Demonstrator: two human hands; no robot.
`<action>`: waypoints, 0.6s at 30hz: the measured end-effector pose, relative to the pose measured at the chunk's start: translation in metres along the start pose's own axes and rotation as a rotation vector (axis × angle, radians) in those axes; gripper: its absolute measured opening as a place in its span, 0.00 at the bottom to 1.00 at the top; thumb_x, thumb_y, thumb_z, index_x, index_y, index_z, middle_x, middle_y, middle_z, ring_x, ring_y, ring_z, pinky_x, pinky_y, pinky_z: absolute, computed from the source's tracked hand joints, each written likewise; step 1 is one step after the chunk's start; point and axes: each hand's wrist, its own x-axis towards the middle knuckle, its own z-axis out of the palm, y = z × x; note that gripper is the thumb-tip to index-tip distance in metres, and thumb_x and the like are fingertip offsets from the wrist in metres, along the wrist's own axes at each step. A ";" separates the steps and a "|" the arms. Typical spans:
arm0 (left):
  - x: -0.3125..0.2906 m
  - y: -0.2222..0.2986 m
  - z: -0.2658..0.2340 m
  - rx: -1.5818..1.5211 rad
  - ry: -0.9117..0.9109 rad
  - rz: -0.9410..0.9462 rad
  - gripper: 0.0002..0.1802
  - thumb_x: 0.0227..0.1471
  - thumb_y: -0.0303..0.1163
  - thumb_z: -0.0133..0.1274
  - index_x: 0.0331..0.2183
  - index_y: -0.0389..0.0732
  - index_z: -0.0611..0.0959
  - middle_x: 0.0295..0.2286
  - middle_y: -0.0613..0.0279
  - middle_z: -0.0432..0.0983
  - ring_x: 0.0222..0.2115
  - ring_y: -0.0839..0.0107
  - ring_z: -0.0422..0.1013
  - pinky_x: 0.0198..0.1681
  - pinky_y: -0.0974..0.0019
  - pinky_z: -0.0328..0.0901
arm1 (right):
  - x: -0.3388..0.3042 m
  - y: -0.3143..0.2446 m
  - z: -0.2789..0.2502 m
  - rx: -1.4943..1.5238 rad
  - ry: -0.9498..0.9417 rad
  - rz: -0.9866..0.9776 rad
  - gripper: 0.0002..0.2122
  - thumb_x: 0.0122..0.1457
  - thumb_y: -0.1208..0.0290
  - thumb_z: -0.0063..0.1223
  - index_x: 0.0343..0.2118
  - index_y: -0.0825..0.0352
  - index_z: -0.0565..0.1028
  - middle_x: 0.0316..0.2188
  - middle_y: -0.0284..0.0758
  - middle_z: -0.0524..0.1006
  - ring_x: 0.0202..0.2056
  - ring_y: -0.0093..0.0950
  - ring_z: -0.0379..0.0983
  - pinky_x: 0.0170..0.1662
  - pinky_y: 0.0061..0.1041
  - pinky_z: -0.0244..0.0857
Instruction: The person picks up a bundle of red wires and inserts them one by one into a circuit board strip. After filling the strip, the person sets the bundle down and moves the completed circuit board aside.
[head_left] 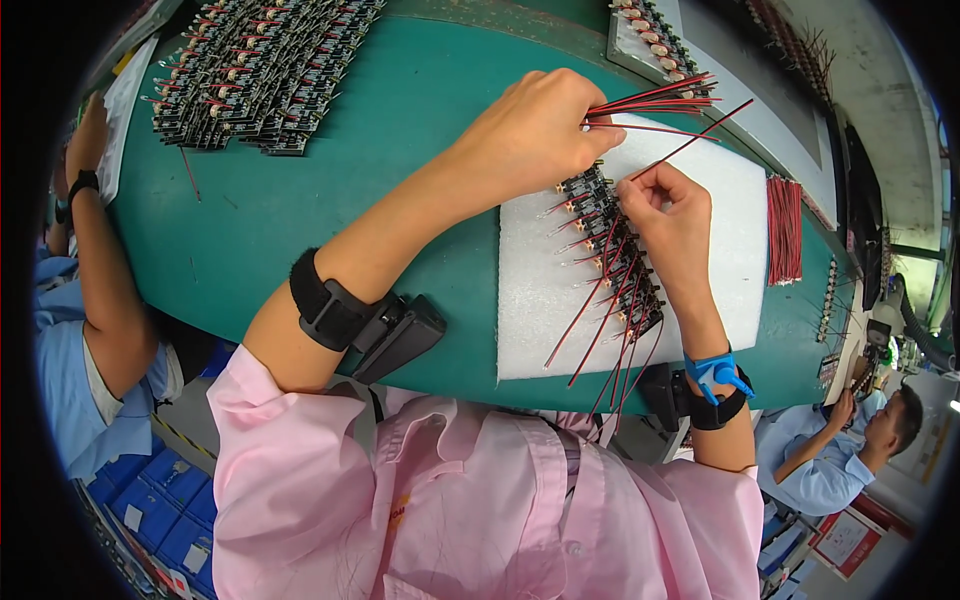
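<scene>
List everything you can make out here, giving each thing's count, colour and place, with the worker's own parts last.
Table: one, green, under the work
Foam sheet: one, white, on the table
Row of circuit boards: one, black, on the foam, wires attached
Wire bunch: one, red and black, in the left hand
Single wire: one, dark red, at the right fingertips
Wire bundle: one, red, right of the foam
Board pile: uncountable, black, upper left
Panel: one, grey, upper right
Bins: several, blue, lower left
Co-workers: two, blue shirts, either side
Shirt: one, pink, bottom centre
Straps: two, black, forearms
Clip: one, blue, right wrist
Hands: two, bare, left and right
</scene>
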 end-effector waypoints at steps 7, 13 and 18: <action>-0.001 0.009 -0.005 0.058 -0.048 -0.076 0.13 0.38 0.33 0.51 0.21 0.30 0.76 0.14 0.47 0.68 0.18 0.56 0.68 0.24 0.61 0.61 | -0.002 0.003 0.001 -0.053 0.031 -0.019 0.05 0.40 0.79 0.49 0.14 0.72 0.67 0.09 0.27 0.63 0.14 0.13 0.55 0.17 0.14 0.51; -0.001 0.010 -0.004 0.063 -0.044 -0.086 0.13 0.38 0.33 0.50 0.21 0.30 0.76 0.14 0.46 0.68 0.19 0.55 0.68 0.24 0.60 0.61 | -0.002 0.001 0.000 -0.110 0.005 -0.021 0.06 0.43 0.78 0.49 0.15 0.70 0.66 0.12 0.23 0.64 0.16 0.10 0.55 0.19 0.11 0.49; -0.001 0.003 0.000 0.018 0.006 -0.009 0.14 0.40 0.33 0.50 0.18 0.29 0.73 0.10 0.54 0.63 0.13 0.69 0.59 0.17 0.65 0.54 | -0.003 -0.001 0.002 -0.142 0.044 -0.118 0.05 0.39 0.80 0.49 0.14 0.71 0.66 0.10 0.29 0.63 0.14 0.16 0.56 0.18 0.16 0.52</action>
